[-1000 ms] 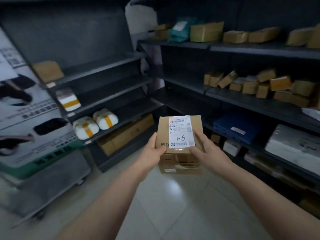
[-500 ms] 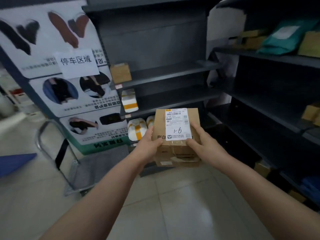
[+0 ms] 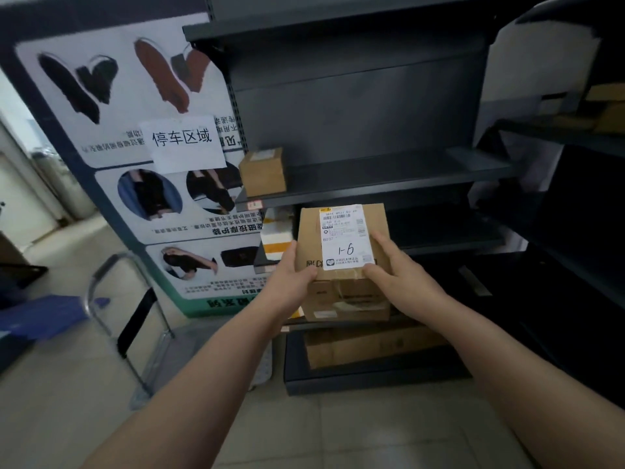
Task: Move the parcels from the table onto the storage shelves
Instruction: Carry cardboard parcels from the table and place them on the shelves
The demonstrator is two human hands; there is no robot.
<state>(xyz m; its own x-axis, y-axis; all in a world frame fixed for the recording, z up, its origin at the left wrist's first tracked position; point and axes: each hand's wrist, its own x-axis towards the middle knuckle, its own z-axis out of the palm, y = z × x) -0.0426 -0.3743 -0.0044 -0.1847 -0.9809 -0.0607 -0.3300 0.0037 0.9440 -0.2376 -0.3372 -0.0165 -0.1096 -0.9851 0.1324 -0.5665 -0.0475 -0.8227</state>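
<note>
Parcel [image 3: 343, 296]: brown cardboard box held in the air between both hands, in front of the dark shelf unit and touching none of its boards; the top face tilts toward the camera.
Label [image 3: 345, 236]: white shipping sticker on the parcel's top face, with a barcode at the far end and a handwritten "1-" followed by a digit that reads as 6 or 9.
Left hand [image 3: 291, 275]: clasps the parcel's near left corner, thumb lying on the top face, fingers hidden round the left side.
Right hand [image 3: 402, 272]: clasps the near right corner, thumb on the top at the label's near corner, fingers laid along the right edge.
Shelf unit [image 3: 372, 187]: dark metal, straight beyond the grip; one board runs just above the parcel, others lie behind and below it.
Small box [image 3: 263, 172]: brown carton above and left of the grip, at that upper board's left end.
White package [image 3: 275, 238]: orange-banded, just left of the held parcel and beyond the left hand, on a lower board.
Flat carton [image 3: 372, 346]: brown, on the lowest board directly under the grip.
Poster [image 3: 135, 198]: left of the grip, printed with clothing photos; a paper sign [image 3: 184, 143] with printed characters is stuck on it.
Trolley [image 3: 101, 289]: metal handle, low and left of the grip, standing on the tiled floor [image 3: 338, 434].
</note>
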